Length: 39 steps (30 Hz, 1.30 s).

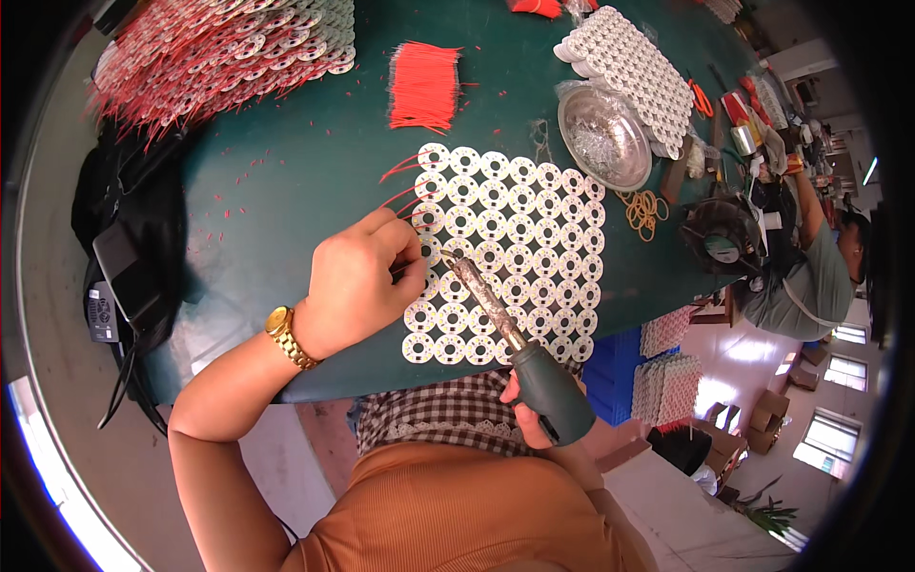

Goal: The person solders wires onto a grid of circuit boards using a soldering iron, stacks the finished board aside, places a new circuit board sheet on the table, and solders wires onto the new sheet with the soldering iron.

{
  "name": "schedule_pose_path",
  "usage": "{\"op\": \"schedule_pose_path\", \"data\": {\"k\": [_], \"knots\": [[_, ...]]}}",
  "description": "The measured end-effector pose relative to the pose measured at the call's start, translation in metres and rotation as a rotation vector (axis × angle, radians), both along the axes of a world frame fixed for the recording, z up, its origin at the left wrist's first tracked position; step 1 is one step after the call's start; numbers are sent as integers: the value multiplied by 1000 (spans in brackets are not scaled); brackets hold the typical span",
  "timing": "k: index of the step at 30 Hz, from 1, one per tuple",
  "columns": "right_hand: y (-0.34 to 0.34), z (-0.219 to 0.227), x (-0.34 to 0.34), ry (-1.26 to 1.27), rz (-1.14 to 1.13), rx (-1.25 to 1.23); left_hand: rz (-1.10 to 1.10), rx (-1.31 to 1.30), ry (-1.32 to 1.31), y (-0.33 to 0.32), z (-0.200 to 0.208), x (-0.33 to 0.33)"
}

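A panel of round white circuit boards (547, 232), joined in rows, lies flat on the green table in front of me. My left hand (362, 276) is pinched at the panel's left edge; what its fingers hold is hidden. My right hand (524, 412) grips a soldering iron (553, 391) by its dark green handle. Its metal tip points up and left, close to the left fingertips, over a board in the left column. Thin red wires (400, 170) stick out leftward from the upper boards of that column.
A bundle of red wires (423, 86) lies beyond the panel. Wired boards (238, 57) are piled at far left; plain white panels (634, 76) stack at far right. Nearby are a metal bowl (603, 138), rubber bands (643, 214) and a black bag (133, 210). Another person (805, 286) sits at right.
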State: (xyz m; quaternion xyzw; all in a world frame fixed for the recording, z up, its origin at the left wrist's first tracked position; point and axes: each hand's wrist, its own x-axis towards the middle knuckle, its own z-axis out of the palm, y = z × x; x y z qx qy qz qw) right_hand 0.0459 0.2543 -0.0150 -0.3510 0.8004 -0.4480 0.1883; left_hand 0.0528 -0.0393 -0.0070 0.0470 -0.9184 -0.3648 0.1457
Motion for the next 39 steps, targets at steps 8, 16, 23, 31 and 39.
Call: {"op": "schedule_pose_path", "data": {"k": [8, 16, 23, 31, 39], "knots": [[-1, -11, 2, 121, -8, -95, 5, 1, -12, -1, 1, -1], [-2, -10, 2, 107, -10, -55, 9, -2, -28, 0, 1, -2], [-18, 13, 8, -306, -230, 7, 22, -8, -43, 0, 2, -4], [1, -17, 5, 168, -38, -162, 10, 0, -68, -4, 2, -3], [29, -34, 17, -160, -105, -264, -131, 12, -33, -7, 8, -3]]}}
